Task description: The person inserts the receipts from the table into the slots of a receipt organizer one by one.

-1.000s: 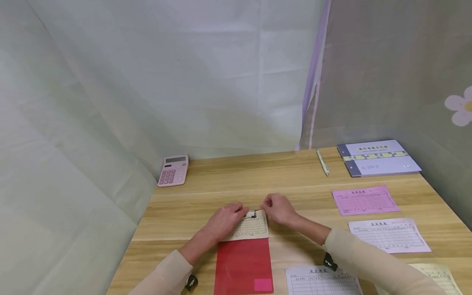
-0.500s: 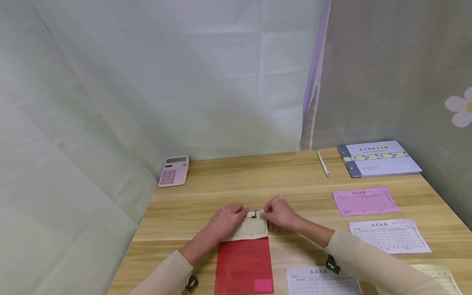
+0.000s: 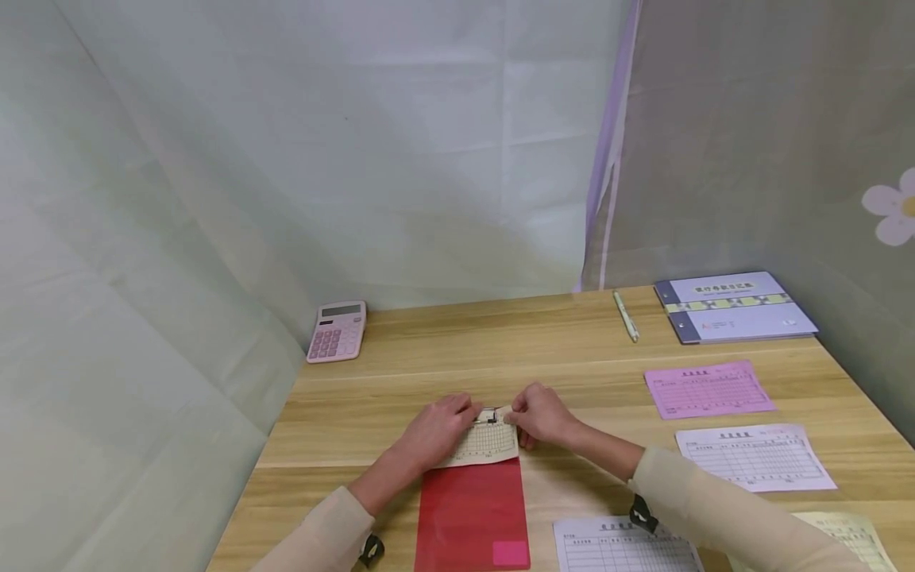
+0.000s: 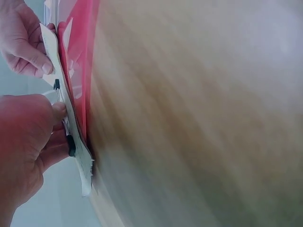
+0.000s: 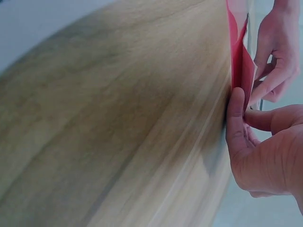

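Observation:
A red folder [image 3: 472, 508] lies on the table, a pink label at its near right corner. Across its far end is a cream printed form [image 3: 488, 445], under a wire clip with black ends [image 3: 491, 418]. My left hand [image 3: 442, 429] grips the clip; the left wrist view has its thumb over the clip's wire [image 4: 70, 127], fingers curled beyond. At the form's upper right corner, my right hand [image 3: 545, 413] pinches the paper between thumb and fingers. The right wrist view shows the red cover [image 5: 247, 71] standing slightly apart along its edge, by the right fingertips.
To the right lie a pink form [image 3: 708, 389], a white form [image 3: 754, 457], another white form [image 3: 629, 548] and a cream form [image 3: 851, 536] partly under the right sleeve. Farther back are a calculator [image 3: 337, 332], a pen [image 3: 626, 316] and a ledger book [image 3: 736, 307].
My right hand has moved slightly left and down from beyond the form's corner and now pinches that corner. The form's right edge has shifted a little. My left hand stays on the clip.

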Action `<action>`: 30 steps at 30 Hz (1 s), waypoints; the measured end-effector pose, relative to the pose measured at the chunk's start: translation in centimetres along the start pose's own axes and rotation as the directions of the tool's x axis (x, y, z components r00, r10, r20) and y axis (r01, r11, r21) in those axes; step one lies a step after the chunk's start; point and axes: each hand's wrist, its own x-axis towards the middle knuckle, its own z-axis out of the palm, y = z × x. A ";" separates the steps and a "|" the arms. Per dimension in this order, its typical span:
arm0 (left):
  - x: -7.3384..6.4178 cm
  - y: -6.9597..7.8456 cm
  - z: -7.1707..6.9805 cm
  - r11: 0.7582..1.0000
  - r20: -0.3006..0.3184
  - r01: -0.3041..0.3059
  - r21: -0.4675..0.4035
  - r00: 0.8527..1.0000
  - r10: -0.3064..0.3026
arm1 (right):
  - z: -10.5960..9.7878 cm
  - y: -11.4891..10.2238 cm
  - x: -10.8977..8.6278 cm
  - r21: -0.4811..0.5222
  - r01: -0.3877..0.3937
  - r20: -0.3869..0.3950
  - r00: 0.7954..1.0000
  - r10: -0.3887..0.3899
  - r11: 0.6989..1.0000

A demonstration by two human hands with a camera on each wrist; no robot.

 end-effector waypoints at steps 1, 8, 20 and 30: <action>0.0 0.0 0.0 1.000 0.000 0.000 -0.003 1.000 0.000 | 0.0 -0.1 0.0 -0.003 -0.003 -0.001 1.000 0.003 1.000; 0.1 0.0 -0.1 1.000 -0.005 -0.005 -0.012 1.000 0.005 | 0.1 -0.2 0.0 -0.025 -0.026 -0.008 1.000 0.025 0.999; 0.3 -0.8 -0.3 0.981 0.074 0.091 -0.169 0.994 -0.079 | -1.4 -0.1 -0.1 0.064 -0.108 0.082 0.991 0.103 0.992; 0.0 -2.0 -0.2 0.947 0.089 0.141 -0.289 0.989 -0.120 | -5.5 0.3 -1.4 0.009 -0.051 0.087 0.995 0.050 0.999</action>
